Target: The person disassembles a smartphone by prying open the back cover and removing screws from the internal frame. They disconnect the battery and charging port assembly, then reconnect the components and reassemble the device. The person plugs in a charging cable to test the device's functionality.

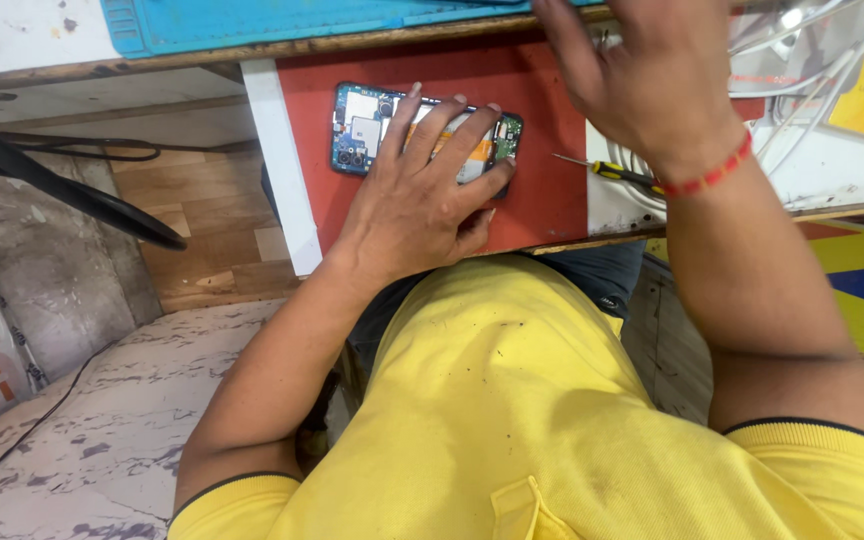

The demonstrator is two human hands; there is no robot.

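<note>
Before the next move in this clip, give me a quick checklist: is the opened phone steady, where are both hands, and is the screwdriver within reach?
1. Opened phone flat on the red mat: ok.
2. Left hand pressing on the phone, fingers spread across it: ok.
3. Right hand free of tools: ok, raised above the bench, open, holding nothing visible.
4. Screwdriver within reach: ok, lying beside the mat near the right wrist.
5. White cables clear of the phone: ok, off to the right.
6. Loose screws accounted for: cannot tell, too small to see.
</note>
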